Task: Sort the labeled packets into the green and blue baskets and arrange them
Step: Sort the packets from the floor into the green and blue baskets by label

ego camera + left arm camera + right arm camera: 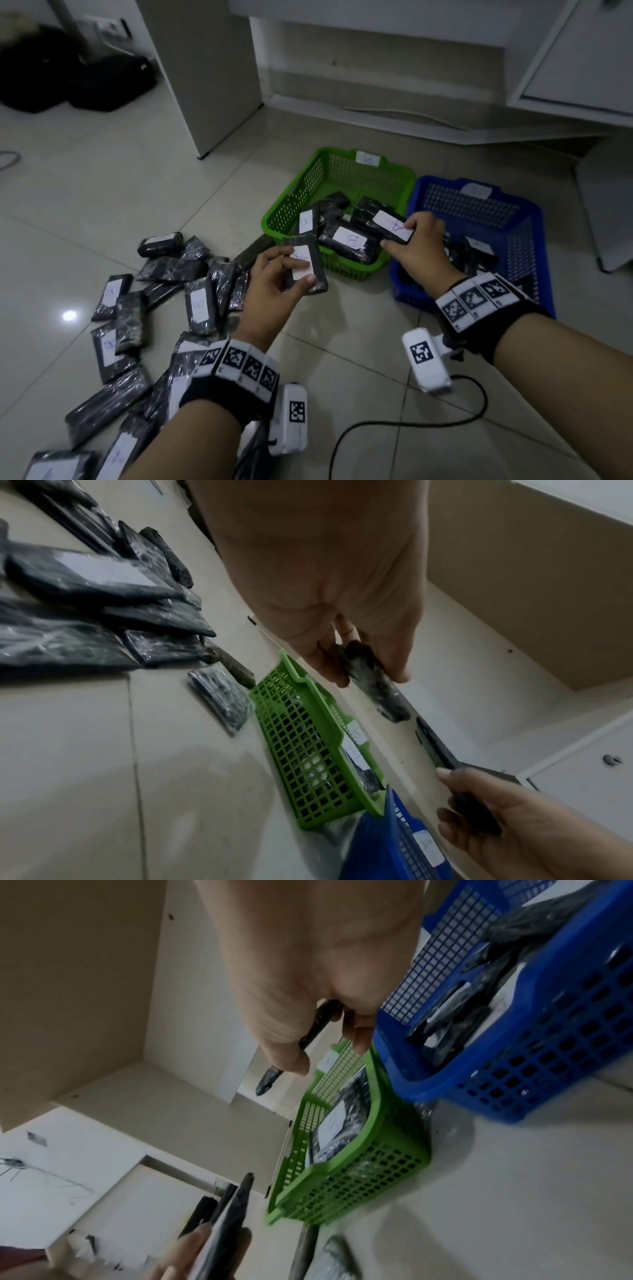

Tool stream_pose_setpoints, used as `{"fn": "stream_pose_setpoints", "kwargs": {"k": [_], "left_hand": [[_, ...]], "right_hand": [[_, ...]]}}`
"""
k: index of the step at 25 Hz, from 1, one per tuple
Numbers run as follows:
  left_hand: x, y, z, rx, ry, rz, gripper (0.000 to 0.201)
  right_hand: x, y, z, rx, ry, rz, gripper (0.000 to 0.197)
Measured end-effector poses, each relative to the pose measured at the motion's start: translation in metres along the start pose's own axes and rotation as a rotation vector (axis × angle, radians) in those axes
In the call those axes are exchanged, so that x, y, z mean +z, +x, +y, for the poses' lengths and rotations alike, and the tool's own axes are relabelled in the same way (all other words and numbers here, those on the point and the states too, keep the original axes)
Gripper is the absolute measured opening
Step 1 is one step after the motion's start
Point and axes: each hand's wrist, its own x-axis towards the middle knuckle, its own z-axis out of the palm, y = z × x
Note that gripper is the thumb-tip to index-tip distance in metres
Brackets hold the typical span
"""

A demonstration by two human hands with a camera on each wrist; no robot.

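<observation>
Now the left hand (274, 277) pinches one labeled packet (306, 263) just before the green basket (342, 178), while the right hand (416, 243) pinches another packet (383, 219) over the seam beside the blue basket (479, 205)

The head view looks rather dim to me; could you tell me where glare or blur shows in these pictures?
Head view: dim, one glare spot on the floor tiles. Left wrist view: the packet pile is smeared. Right wrist view: soft blur on the green basket.
</observation>
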Motion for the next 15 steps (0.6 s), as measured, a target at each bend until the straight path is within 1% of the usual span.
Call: {"fn": "stream_pose_setpoints", "kwargs": {"k": [4, 7, 9, 11, 13, 14, 15], "left_hand": [[0.034, 0.012, 0.004, 0.0, -0.05, -0.071, 0.042], [0.075, 0.022, 0.009, -0.067, -0.057, -0.102, 0.043], [0.102, 0.029, 0.01, -0.082, -0.096, -0.112, 0.041], [0.129, 0.035, 0.014, -0.09, -0.07, -0.167, 0.041], [0.153, 0.038, 0.016, -0.076, 0.035, -0.256, 0.045], [0.163, 0.039, 0.016, -0.06, 0.093, -0.288, 0.047], [0.172, 0.039, 0.017, -0.045, 0.145, -0.317, 0.049]], "right_hand": [[-0.021, 0.006, 0.033, 0.049, -0.166, 0.089, 0.049], [-0.041, 0.006, 0.062, 0.091, -0.301, 0.1, 0.048], [-0.055, 0.008, 0.08, 0.108, -0.409, 0.024, 0.041], [-0.065, 0.009, 0.095, 0.103, -0.472, -0.102, 0.034], [-0.074, 0.01, 0.109, 0.071, -0.451, -0.196, 0.028], [-0.077, 0.009, 0.113, 0.04, -0.405, -0.21, 0.027], [-0.081, 0.007, 0.118, 0.01, -0.348, -0.188, 0.027]]}}
